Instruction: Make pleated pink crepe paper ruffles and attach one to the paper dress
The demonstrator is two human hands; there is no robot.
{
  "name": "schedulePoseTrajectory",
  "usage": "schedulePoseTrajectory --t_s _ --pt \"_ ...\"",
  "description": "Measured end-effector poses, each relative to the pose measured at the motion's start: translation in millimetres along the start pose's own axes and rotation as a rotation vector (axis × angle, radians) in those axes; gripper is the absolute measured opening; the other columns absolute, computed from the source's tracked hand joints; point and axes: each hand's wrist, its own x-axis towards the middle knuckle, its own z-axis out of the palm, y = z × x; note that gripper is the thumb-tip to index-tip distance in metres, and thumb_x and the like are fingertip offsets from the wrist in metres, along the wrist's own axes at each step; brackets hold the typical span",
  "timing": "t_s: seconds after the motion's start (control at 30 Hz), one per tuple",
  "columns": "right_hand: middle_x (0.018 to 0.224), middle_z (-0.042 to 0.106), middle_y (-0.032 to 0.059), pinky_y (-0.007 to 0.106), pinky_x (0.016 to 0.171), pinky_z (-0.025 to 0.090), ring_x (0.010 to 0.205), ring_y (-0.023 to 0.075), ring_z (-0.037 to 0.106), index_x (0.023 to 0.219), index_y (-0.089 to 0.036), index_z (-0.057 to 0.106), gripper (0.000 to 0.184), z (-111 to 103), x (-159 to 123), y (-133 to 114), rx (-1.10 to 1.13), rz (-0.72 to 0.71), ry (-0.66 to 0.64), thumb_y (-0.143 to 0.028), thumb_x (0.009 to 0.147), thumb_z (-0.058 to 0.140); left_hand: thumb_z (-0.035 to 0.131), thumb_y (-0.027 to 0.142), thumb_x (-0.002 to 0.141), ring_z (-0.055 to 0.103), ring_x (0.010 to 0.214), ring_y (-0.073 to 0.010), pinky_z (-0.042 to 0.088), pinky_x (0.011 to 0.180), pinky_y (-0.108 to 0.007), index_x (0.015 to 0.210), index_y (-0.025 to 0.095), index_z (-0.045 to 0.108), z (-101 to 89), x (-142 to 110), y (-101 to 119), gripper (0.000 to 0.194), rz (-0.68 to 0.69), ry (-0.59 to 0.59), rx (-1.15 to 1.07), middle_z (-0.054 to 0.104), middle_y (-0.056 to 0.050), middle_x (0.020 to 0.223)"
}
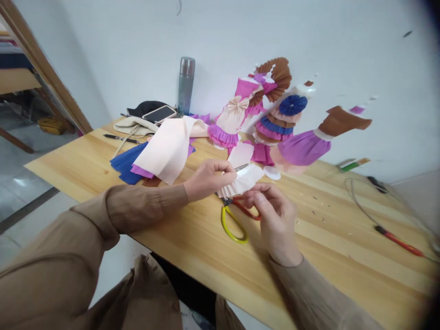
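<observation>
On my feed, the pleated white strip [244, 179] sits between the two hands, over the scissors [224, 222]. The left hand [210, 178] pinches its gathered end; the right hand [275, 214] has thumb and forefinger close together at the lower edge, though I can't tell whether they grip. I'd hold that left pinch firm and feed in small, even folds (paper this soft-looking probably stretches if tugged), minding the blades, mostly hidden underneath. Beyond are the peach sheet [168, 149] and the dressed figures [292, 106] near the wall [137, 55].
</observation>
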Motion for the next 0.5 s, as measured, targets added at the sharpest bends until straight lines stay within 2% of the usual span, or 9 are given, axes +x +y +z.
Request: schedulePoseTrajectory --t_s 0.13,0.23,0.4,0.5 --pt "0.060 0.060 -0.0023 0.028 0.055 0.051 0.054 0.0129 0.056 0.073 -0.020 0.061 0.023 5.1 12.4 -9.2 -0.052 0.039 0.012 -0.038 0.075 0.075 0.056 0.024 0.074 0.048 0.064 -0.0088 0.038 0.061 -0.022 0.062 0.014 0.058 -0.1 5.4 6.7 0.016 0.069 0.028 0.092 0.054 0.002 0.062" --pt "0.052 0.056 -0.0037 0.026 0.049 0.047 0.046 0.0109 0.051 0.065 -0.020 0.058 0.026 5.5 18.9 -11.3 -0.088 0.044 0.033 -0.037 0.074 0.075 0.056 0.026 0.075 0.046 0.065 -0.0089 0.037 0.063 -0.022 0.062 0.013 0.057 1.4 11.1 5.8 0.019 0.065 0.040 0.085 0.053 0.002 0.063" --pt "0.051 0.057 -0.0030 0.026 0.048 0.046 0.045 0.0114 0.052 0.066 -0.019 0.061 0.023 -0.1 23.7 -8.5 -0.089 0.027 0.001 -0.036 0.076 0.073 0.056 0.030 0.074 0.042 0.057 -0.0075 0.033 0.055 -0.021 0.062 0.014 0.054 1.8 21.5 -0.9 0.020 -0.032 0.028 -0.038 0.048 0.003 0.058" --pt "0.056 0.060 -0.0017 0.027 0.053 0.047 0.050 0.0126 0.056 0.072 -0.019 0.064 0.024 -8.1 28.0 -4.3 -0.044 0.025 -0.045 -0.039 0.081 0.070 0.056 0.030 0.074 0.044 0.056 -0.0078 0.035 0.054 -0.021 0.062 0.014 0.055 -2.4 27.4 -0.6 0.020 -0.016 -0.030 -0.043 0.050 0.003 0.057"
